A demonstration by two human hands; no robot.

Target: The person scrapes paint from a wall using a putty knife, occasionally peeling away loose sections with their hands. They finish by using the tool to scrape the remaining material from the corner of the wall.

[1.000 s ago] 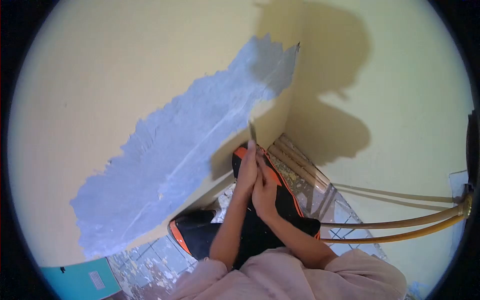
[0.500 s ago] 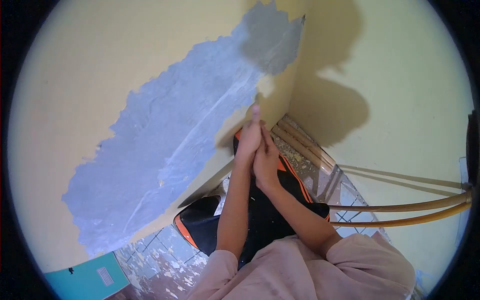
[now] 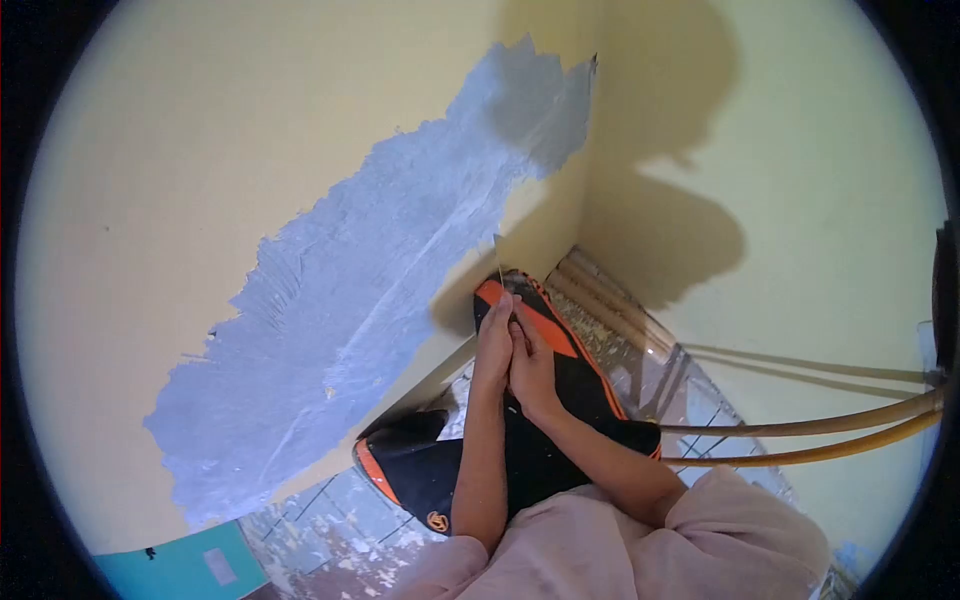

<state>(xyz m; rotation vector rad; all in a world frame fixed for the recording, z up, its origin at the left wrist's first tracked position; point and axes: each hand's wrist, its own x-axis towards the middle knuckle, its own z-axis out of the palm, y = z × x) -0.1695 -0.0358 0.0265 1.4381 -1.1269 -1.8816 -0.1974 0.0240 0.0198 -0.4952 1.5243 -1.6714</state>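
Note:
My left hand point(image 3: 493, 345) and my right hand point(image 3: 533, 372) are closed together around the handle of a scraper. Its thin blade point(image 3: 499, 262) shows nearly edge-on beyond my fingertips, pointing at the wall, while the handle is hidden in my grip. The blade tip overlaps the lower edge of a bare grey patch point(image 3: 390, 240) on the yellow painted wall point(image 3: 220, 130). Jagged paint edges surround this patch, and fine scratch lines mark its left part. Beneath my hands are my knees in black and orange trousers point(image 3: 560, 340).
Wooden poles point(image 3: 610, 300) lie along the corner floor. Two curved brown tubes point(image 3: 800, 430) reach in from the right, near the pale right wall point(image 3: 840, 200). Paint flakes litter the tiled floor point(image 3: 330, 530). A teal box point(image 3: 190, 565) stands at lower left.
Both hands have drawn down and back from the wall toward my body, bringing the scraper blade into sight. The camera view has shifted slightly.

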